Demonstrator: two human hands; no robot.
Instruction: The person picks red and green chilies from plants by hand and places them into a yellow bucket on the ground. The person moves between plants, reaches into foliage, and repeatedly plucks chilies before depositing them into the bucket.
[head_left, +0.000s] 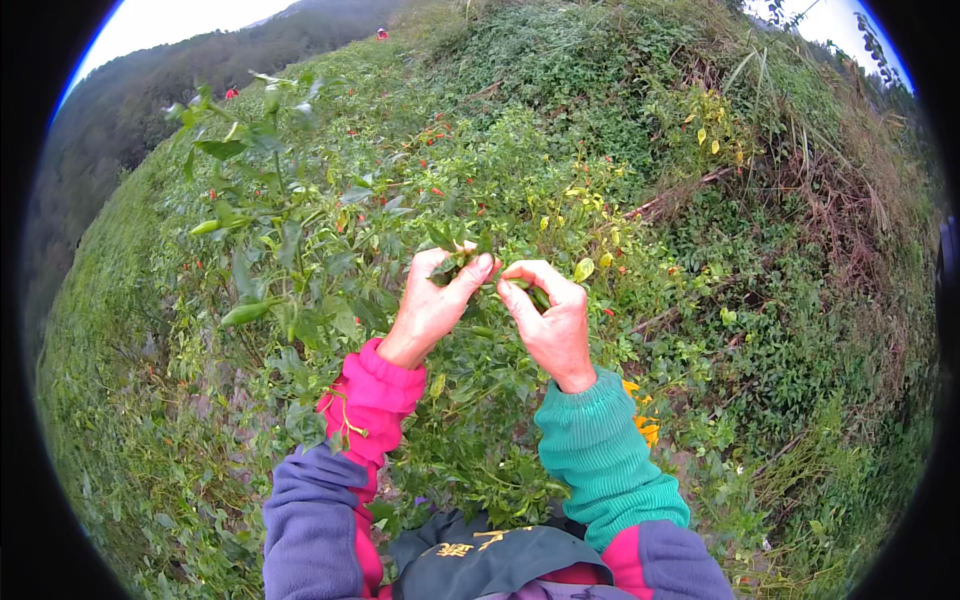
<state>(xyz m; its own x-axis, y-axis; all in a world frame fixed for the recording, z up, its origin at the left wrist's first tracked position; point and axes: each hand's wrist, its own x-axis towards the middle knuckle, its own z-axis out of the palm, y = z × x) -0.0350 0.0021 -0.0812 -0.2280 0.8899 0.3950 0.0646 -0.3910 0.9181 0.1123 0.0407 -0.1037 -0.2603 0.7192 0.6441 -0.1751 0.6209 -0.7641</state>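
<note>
Among chili pepper plants, my two hands are close together, nearly touching at the fingertips. My left hand grips a leafy pepper stem between thumb and fingers. In the curled fingers of my right hand are green chili peppers, partly hidden by the thumb and index finger. How many the palm holds cannot be seen. To the left of my hands, a larger green chili pepper hangs from a tall plant.
Red chilies dot the plants ahead. A steep bank of vines and dry brush rises on the right. Two people in red are far off. A dark apron bearing writing covers my front, and orange flowers show beside my right sleeve.
</note>
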